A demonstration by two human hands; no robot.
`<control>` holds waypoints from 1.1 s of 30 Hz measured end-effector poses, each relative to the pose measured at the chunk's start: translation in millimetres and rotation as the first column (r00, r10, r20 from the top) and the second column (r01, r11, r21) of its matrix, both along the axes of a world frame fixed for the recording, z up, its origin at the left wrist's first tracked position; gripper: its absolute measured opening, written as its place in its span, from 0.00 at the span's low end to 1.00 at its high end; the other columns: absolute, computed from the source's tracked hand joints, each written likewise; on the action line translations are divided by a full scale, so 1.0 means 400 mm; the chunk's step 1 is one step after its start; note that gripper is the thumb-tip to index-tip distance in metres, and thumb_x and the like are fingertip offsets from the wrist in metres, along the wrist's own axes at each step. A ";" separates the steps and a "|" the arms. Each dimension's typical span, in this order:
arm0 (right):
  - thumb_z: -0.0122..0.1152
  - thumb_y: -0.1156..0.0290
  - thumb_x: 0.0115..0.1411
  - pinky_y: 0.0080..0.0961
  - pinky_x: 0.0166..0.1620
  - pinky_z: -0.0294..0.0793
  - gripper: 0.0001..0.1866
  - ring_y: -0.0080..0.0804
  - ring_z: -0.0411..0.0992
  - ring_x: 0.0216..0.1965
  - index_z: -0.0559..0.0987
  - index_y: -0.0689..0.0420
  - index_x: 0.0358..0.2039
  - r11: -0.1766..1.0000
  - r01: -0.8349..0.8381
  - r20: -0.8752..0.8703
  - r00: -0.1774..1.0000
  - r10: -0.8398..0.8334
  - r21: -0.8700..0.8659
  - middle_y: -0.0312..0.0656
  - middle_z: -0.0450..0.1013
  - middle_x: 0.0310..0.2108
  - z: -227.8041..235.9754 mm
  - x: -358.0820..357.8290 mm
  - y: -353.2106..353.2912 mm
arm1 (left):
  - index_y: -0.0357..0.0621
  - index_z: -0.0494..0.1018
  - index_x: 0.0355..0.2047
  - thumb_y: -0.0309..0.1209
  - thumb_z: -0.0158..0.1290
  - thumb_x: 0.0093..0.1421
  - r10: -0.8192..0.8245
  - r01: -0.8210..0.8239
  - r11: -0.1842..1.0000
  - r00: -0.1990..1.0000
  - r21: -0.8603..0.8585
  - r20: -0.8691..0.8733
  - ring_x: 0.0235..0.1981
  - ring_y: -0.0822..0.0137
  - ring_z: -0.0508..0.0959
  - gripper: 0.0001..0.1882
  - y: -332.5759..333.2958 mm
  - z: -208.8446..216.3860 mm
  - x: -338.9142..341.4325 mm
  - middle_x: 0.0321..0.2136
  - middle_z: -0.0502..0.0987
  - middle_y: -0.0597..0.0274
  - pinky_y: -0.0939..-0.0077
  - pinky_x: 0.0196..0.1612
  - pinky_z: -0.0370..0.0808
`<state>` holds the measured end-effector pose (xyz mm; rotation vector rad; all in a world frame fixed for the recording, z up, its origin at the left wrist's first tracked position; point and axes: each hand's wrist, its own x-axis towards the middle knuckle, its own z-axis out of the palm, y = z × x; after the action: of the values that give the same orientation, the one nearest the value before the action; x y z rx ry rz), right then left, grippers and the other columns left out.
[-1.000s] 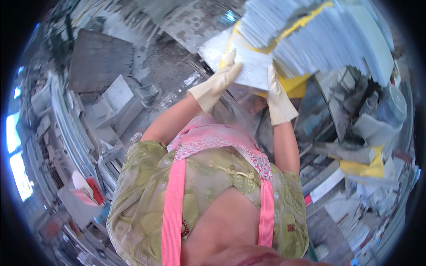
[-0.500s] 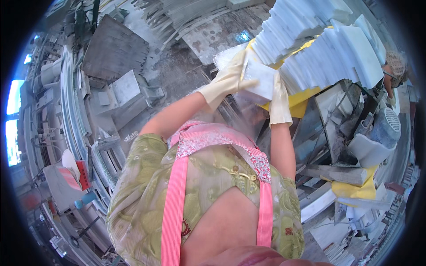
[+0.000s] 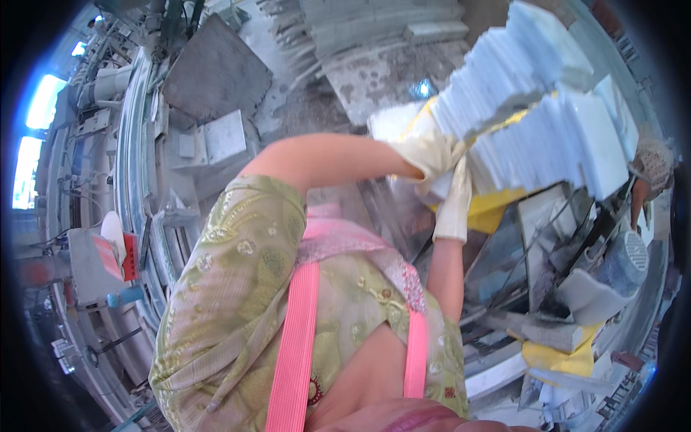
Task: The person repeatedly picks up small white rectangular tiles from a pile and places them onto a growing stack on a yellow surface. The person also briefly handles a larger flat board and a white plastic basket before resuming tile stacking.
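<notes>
Both my hands wear cream rubber gloves and meet at the near end of a row of white stone tiles [image 3: 533, 144]. My left hand [image 3: 428, 155] reaches across from the left, its fingers bent at the row's near end. My right hand [image 3: 454, 207] comes up from below, fingers pointing up beside the left ones. Between the gloves shows a little of a white stone tile [image 3: 440, 189], mostly hidden and blurred, with both hands closed around it. Behind stands a second row of white tiles [image 3: 497, 72]. Yellow sheeting [image 3: 491, 210] hangs below the near row.
A grey slab [image 3: 216, 68] leans at the far left, near a pale block [image 3: 225, 137] and long metal rails [image 3: 133, 151]. A blue motor-like housing [image 3: 628, 259] and yellow cloth [image 3: 565, 360] lie to the right. Another person's arm [image 3: 639, 201] shows at the right edge.
The white tile, held up in both hands before, is now mostly hidden between the gloves at the row's end. My left elbow has risen and the left hand has swung over to the right.
</notes>
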<state>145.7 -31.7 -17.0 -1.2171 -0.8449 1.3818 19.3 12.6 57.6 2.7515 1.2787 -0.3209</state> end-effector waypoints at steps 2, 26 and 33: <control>0.43 0.49 0.75 0.32 0.64 0.66 0.32 0.34 0.66 0.63 0.65 0.61 0.68 0.993 -0.039 -0.061 0.997 0.046 0.115 0.44 0.64 0.65 -0.034 -0.003 0.014 | 0.26 0.54 0.66 0.43 0.70 0.35 -0.075 0.075 0.997 0.997 -0.025 0.037 0.46 0.54 0.79 0.61 0.012 0.003 -0.019 0.48 0.73 0.47 0.66 0.46 0.76; 0.42 0.68 0.75 0.37 0.69 0.64 0.22 0.43 0.64 0.66 0.66 0.66 0.64 0.943 0.326 0.343 0.881 -0.327 0.061 0.54 0.65 0.65 -0.045 -0.770 0.276 | 0.28 0.53 0.68 0.48 0.71 0.29 0.168 -0.050 0.969 0.854 -0.243 0.492 0.52 0.47 0.76 0.67 0.385 -0.075 -0.842 0.50 0.73 0.40 0.60 0.57 0.71; 0.47 0.63 0.75 0.35 0.64 0.71 0.23 0.41 0.73 0.60 0.70 0.66 0.62 0.932 0.358 -0.117 0.924 -0.363 -0.058 0.54 0.72 0.59 -0.241 -0.810 0.470 | 0.34 0.50 0.69 0.46 0.73 0.31 0.307 -0.301 0.951 0.947 -0.078 0.095 0.55 0.47 0.74 0.68 0.721 -0.200 -1.122 0.53 0.72 0.40 0.57 0.60 0.68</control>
<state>-178.2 156.2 -113.2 -1.2274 -0.4782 1.1609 -429.4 301.0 -22.2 2.4323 1.6040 -0.1820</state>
